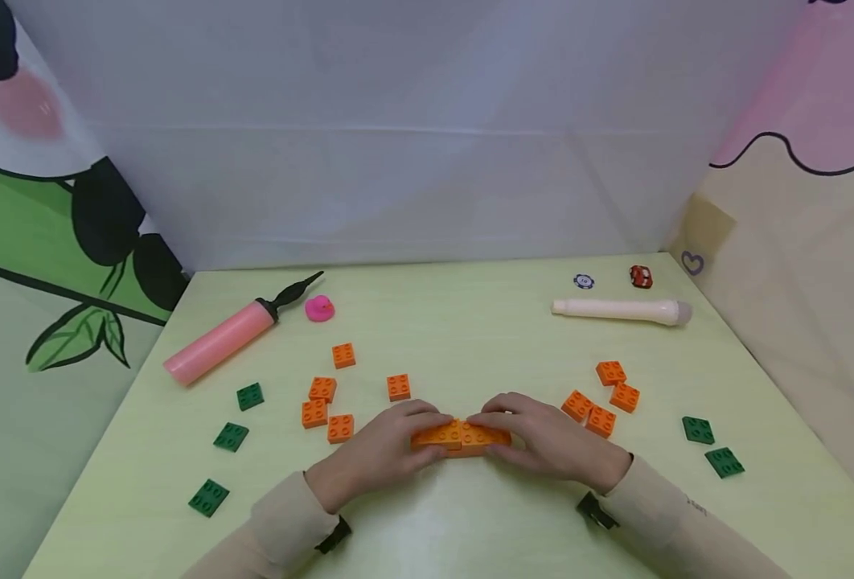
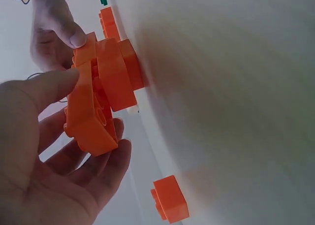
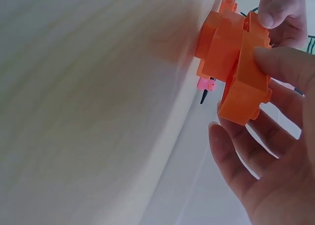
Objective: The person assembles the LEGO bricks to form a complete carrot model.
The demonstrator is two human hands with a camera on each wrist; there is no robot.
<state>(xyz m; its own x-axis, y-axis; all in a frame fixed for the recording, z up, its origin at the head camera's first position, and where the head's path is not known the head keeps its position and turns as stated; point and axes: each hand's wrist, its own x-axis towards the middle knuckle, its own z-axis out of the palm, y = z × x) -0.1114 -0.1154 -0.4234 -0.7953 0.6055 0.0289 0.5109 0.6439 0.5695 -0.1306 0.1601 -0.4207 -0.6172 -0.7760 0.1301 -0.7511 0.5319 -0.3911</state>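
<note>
At the table's front middle, both hands meet over a small stack of orange toy bricks. My left hand (image 1: 389, 447) pinches the left top brick (image 2: 84, 104) between thumb and fingers. That brick overhangs the middle brick (image 2: 116, 77), its hollow underside partly showing. On the other side my right hand (image 1: 547, 439) holds the right top brick (image 3: 247, 75) in the same way, with the two top bricks end to end. Beneath the middle brick is a lower brick (image 3: 206, 35) at the table surface. Studs on the top bricks face up, partly hidden by fingers.
Loose orange bricks lie left (image 1: 341, 429) and right (image 1: 601, 420) of the hands. Green bricks (image 1: 231, 437) lie farther out on both sides. Behind are a pink hand pump (image 1: 220, 342), a pink duck (image 1: 319, 308), a white tube (image 1: 618, 311), a chip (image 1: 583, 281) and a red toy car (image 1: 641, 277).
</note>
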